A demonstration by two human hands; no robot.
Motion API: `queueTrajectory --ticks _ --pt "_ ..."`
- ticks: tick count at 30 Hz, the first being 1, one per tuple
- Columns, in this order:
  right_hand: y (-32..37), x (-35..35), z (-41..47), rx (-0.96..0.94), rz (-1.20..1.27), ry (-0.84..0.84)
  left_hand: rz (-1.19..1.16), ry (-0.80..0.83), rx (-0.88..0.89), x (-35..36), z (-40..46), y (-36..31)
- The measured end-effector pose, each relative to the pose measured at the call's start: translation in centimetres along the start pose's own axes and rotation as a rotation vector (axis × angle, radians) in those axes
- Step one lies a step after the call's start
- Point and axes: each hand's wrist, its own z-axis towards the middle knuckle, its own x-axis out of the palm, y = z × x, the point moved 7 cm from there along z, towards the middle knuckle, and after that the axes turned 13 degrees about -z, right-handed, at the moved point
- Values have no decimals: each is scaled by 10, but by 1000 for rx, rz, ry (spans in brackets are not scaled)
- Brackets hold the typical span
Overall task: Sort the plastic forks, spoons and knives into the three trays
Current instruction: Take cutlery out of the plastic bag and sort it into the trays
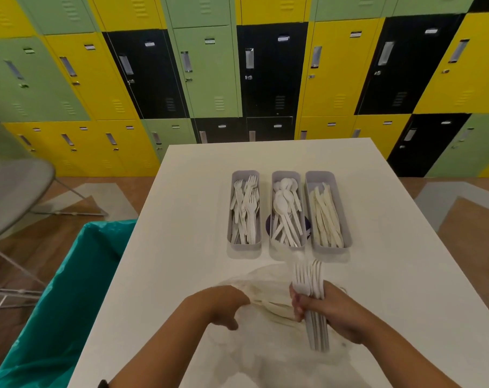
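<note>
Backing the whole scene is a wall of green, yellow and black lockers [209,68], and in front of it stands the white surface [377,247] that carries everything. A bin with a teal liner [78,275] sits against its near left edge.

Three grey trays stand side by side toward the far middle: the left tray [244,249] holds forks, the middle tray [287,175] spoons, the right tray [333,249] knives, all well filled.

Near the person lies a clear plastic bag [265,357] with cream-coloured cutlery [274,308] loose inside; the types are hard to tell through the film.

The right hand [333,312] has its grip wrapped round a bundle of forks [312,287], tines pointing far, handles trailing near. The left hand [223,306] grips the bag's gathered edge, fingers curled into the plastic.

The bundle probably belongs in the left tray. To place it well, carry it across low, line the handles up with the tray's long axis, lower the tines toward the far end and only then loosen the grip, so nothing fans out over the rim. Holding the bag steady with the left hand should keep the remaining pieces from spilling.
</note>
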Motion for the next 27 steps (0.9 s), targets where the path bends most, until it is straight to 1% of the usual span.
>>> queueTrajectory --ticks 2,4,5,7,8,9,10,12,15,18,21,23,27 --pt "10 -2 0 -17 133 -1 -27 -33 76 -14 -9 -19" --pt "20 -3 2 -32 236 -28 -163 -186 199 -41 -18 -42" --pt "25 -4 4 -44 298 -38 -291 -295 252 -56 -23 -51" --pt "35 -5 8 -64 434 -48 -648 -489 334 -81 -29 -62" --pt "39 -4 9 -74 484 -43 -848 -525 368 -87 -30 -66" --pt "44 -3 11 -86 520 -30 -1019 -517 397 -89 -29 -70" --pt "48 -2 12 -97 540 -7 -1150 -504 418 -90 -26 -75" --pt "56 3 13 -117 533 54 -1328 -526 423 -90 -20 -77" --pt "60 6 13 -111 492 82 -1451 -618 391 -90 -14 -73" --pt "61 7 14 -105 490 84 -1583 -668 375 -94 -11 -70" --pt "60 5 15 -109 459 49 -1655 -730 322 -101 -6 -62" --pt "58 0 16 -115 456 3 -1654 -700 321 -105 1 -63" --pt "54 -13 15 -107 464 -72 -1597 -538 341 -101 13 -82"
